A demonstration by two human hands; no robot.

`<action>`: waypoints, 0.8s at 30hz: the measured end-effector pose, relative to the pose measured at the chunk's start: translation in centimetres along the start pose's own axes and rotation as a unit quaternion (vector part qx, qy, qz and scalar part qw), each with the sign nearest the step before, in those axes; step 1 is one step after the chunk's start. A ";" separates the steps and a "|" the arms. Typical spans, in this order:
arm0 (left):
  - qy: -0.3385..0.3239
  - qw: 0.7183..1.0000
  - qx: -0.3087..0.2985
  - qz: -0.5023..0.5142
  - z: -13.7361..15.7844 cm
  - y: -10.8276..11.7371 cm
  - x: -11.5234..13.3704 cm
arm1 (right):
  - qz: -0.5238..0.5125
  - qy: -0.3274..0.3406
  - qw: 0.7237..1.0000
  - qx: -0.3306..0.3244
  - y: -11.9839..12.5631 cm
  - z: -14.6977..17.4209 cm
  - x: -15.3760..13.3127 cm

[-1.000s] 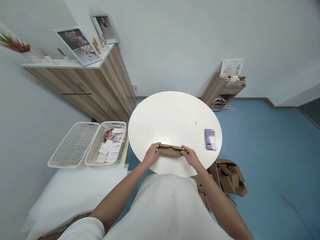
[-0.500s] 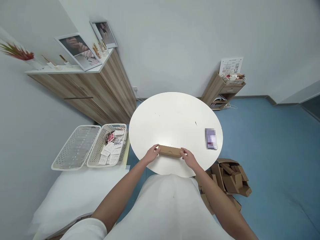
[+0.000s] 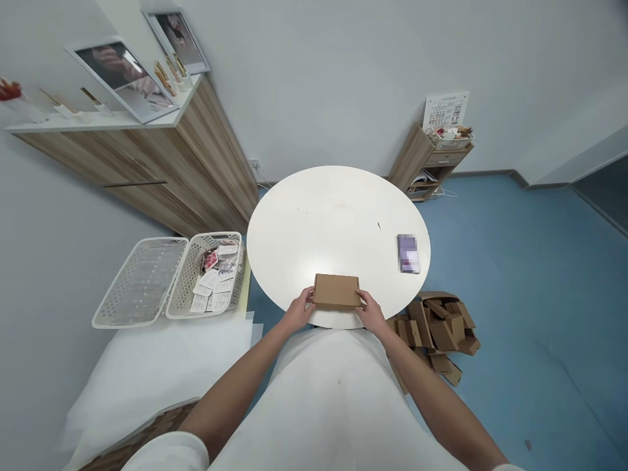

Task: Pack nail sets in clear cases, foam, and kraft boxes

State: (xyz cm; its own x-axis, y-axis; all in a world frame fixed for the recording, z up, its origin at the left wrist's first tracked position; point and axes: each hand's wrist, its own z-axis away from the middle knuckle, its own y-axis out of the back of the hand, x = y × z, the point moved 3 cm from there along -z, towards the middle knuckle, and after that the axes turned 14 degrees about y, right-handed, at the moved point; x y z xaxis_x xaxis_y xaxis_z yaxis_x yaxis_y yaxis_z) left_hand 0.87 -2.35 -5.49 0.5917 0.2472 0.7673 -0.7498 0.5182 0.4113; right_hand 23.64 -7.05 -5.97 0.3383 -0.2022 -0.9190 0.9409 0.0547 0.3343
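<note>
A small brown cardboard box (image 3: pixel 336 292) with its lid closed lies at the near edge of the round white table (image 3: pixel 314 216), its broad top facing up. My left hand (image 3: pixel 300 310) grips the box's left end. On the opposite end, my right hand (image 3: pixel 371 311) has its fingers closed on the right side. The undersides of both hands' fingers are partly hidden by the box. Farther right on the table lies a flat purple item (image 3: pixel 408 254), blurred out.
To the left stand a white basket (image 3: pixel 171 307) of printed cards and a clear-bottomed white basket (image 3: pixel 137 281). Brown cardboard boxes (image 3: pixel 444 333) pile up on the floor at right. A wood-grain cabinet (image 3: pixel 210 150) and a small shelf unit (image 3: pixel 417 157) stand along the wall.
The box has turned from showing its narrow front side to lying with its broad top up. Both hands have shifted with it, still at its ends. The camera view has moved slightly.
</note>
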 end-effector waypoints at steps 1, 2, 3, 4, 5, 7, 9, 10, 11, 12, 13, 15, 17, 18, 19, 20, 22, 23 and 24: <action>0.000 1.000 -0.002 -0.001 0.2 -0.6 -0.2 | 0.010 -0.005 1.000 -0.004 0.0 0.4 0.4; 0.004 1.000 -0.001 -0.004 0.3 -1.3 -0.3 | 0.019 -0.009 1.000 -0.009 0.1 0.8 0.7; 0.012 1.000 0.003 -0.008 0.4 -1.8 -0.5 | 0.025 -0.010 0.999 -0.016 0.1 1.2 0.9; 0.024 1.000 0.012 -0.013 0.4 -2.4 -0.5 | 0.028 -0.011 0.999 -0.022 0.1 1.5 1.0; 0.038 0.999 0.023 -0.018 0.5 -2.8 -0.5 | 0.026 -0.012 0.999 -0.025 0.1 1.9 1.0; 0.075 0.995 0.051 -0.027 0.4 -3.4 -0.3 | 0.021 -0.019 0.999 -0.022 0.2 2.5 0.8; 0.120 0.988 0.084 -0.039 0.1 -3.7 -0.1 | 0.028 -0.038 0.999 -0.009 0.4 2.9 0.5; 0.139 0.984 0.098 -0.048 0.0 -3.8 0.1 | 0.037 -0.053 0.998 -0.004 0.5 3.1 0.4; 0.154 0.980 0.110 -0.057 -0.2 -3.8 0.3 | 0.047 -0.069 0.997 -0.002 0.7 3.2 0.3; 0.164 0.977 0.117 -0.066 -0.4 -3.8 0.4 | 0.057 -0.086 0.995 -0.004 1.0 3.2 0.3; 0.168 0.976 0.119 -0.073 -0.6 -3.9 0.6 | 0.066 -0.101 0.993 -0.008 1.3 3.1 0.2; 0.167 0.976 0.112 -0.077 -1.0 -3.9 0.8 | 0.082 -0.121 0.989 -0.023 1.8 2.7 0.2; 0.164 0.979 0.104 -0.067 -1.3 -3.9 0.9 | 0.091 -0.128 0.987 -0.037 2.2 2.1 0.1; 0.164 0.979 0.100 -0.062 -1.3 -3.9 1.0 | 0.092 -0.128 0.987 -0.042 2.4 1.7 0.0; 0.163 0.980 0.099 -0.060 -1.4 -3.9 1.0 | 0.090 -0.127 0.987 -0.044 2.4 1.3 0.0; 0.163 0.980 0.098 -0.062 -1.4 -3.8 1.0 | 0.087 -0.128 0.987 -0.046 2.5 1.0 -0.1; 0.170 0.978 0.091 -0.082 -1.3 -3.7 1.1 | 0.079 -0.129 0.987 -0.048 2.5 0.6 -0.2; 0.177 0.975 0.088 -0.097 -1.3 -3.6 1.0 | 0.075 -0.126 0.988 -0.052 2.4 0.5 -0.2; 0.187 0.972 0.085 -0.113 -1.3 -3.5 1.0 | 0.070 -0.125 0.988 -0.055 2.4 0.4 -0.3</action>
State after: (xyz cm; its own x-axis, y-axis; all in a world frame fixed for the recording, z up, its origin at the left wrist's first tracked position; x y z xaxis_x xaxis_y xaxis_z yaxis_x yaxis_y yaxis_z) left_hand 4.42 -2.85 -6.82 0.7889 0.4397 0.4293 -0.6082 0.4590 0.6476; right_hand 25.78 -7.24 -4.84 0.4631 -0.4188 -0.7811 0.8861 0.2028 0.4167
